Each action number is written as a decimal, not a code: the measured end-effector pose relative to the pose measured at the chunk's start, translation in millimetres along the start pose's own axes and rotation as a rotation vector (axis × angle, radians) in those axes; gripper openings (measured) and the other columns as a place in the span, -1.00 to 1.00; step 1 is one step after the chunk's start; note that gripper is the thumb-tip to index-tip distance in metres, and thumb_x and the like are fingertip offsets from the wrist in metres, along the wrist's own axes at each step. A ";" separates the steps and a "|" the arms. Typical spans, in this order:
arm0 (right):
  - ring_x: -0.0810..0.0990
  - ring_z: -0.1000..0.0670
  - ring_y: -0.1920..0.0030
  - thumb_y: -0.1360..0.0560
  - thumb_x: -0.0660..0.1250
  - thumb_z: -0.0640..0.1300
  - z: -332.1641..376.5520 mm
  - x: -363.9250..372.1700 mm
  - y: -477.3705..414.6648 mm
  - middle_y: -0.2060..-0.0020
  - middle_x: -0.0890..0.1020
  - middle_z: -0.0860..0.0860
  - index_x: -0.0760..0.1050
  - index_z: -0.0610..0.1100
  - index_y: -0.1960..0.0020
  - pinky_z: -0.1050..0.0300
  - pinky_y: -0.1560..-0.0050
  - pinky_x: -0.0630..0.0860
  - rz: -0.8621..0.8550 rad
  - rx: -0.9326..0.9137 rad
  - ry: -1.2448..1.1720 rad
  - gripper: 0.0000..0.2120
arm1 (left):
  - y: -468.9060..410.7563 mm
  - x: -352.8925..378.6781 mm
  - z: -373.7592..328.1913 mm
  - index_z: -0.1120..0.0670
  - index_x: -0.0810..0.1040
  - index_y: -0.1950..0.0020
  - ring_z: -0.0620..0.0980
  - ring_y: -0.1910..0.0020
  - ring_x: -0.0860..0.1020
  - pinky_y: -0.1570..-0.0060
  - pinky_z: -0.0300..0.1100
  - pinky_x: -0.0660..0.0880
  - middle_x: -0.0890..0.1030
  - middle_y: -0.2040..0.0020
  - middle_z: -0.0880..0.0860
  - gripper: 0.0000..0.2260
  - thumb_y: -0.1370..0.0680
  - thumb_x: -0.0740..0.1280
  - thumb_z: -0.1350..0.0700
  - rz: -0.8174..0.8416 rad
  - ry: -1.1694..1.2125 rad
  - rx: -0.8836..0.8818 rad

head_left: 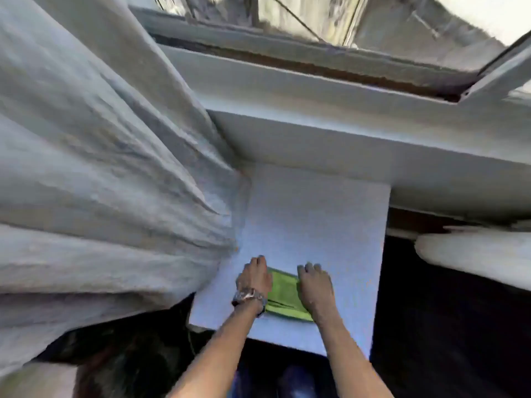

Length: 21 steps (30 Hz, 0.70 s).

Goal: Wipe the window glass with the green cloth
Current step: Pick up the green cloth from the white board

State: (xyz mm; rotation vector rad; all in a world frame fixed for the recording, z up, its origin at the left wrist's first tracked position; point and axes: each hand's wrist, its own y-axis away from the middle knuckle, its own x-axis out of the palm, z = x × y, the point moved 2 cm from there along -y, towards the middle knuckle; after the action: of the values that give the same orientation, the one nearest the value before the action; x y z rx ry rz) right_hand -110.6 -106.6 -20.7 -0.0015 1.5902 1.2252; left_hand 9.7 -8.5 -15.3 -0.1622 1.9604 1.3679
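A folded green cloth (283,295) lies on a small white table (310,225) below the window. My left hand (254,275), with a wristwatch on its wrist, rests on the cloth's left edge, fingers curled down. My right hand (314,285) lies flat over the cloth's right edge and presses on it. Whether either hand grips the cloth is unclear. The window glass (316,15) is at the top of the view, behind a white frame (287,79) and a wide sill (359,145).
A large grey-white curtain (100,168) hangs bunched on the left, touching the table's left edge. An opened window sash (500,73) juts in at the upper right. A white rounded object (474,254) sits at the right. Dark floor lies below the table.
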 end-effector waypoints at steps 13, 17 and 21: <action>0.65 -0.13 0.22 -0.23 0.56 -0.17 10.0 100.4 -37.7 0.30 0.69 -0.08 0.60 -0.12 0.15 0.06 0.18 0.60 0.091 -0.086 0.058 -0.77 | -53.6 119.8 28.4 0.14 0.43 -0.31 0.23 -0.35 0.51 -0.23 0.06 0.52 0.56 -0.32 0.17 -0.65 -0.59 0.32 0.01 0.173 0.197 -0.256; 0.50 -0.18 0.01 -0.44 0.29 -0.31 -4.1 47.8 -7.2 0.01 0.53 -0.20 0.42 -0.21 -0.05 -0.05 -0.01 0.47 0.130 -0.059 -0.476 -0.81 | -36.3 73.6 18.9 0.12 0.59 -0.16 0.22 -0.31 0.54 -0.25 -0.02 0.51 0.63 -0.24 0.19 -0.69 -0.51 0.32 -0.03 0.269 0.340 -0.233; 0.59 -0.14 0.12 -0.51 0.16 -0.27 -17.2 -45.0 37.1 0.14 0.62 -0.01 0.21 0.09 -0.33 0.05 0.12 0.49 0.091 -0.060 -0.686 -0.53 | 4.5 -15.4 -13.8 0.05 0.48 -0.04 0.02 -0.02 0.60 -0.18 0.01 0.56 0.63 0.01 0.07 -0.68 -0.38 0.29 -0.10 0.349 0.570 -0.040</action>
State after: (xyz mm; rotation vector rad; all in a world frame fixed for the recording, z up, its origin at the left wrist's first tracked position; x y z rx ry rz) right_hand -124.4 -125.9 35.3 0.4143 0.9605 1.1730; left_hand 11.9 -22.9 0.1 -0.2596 2.5203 1.7235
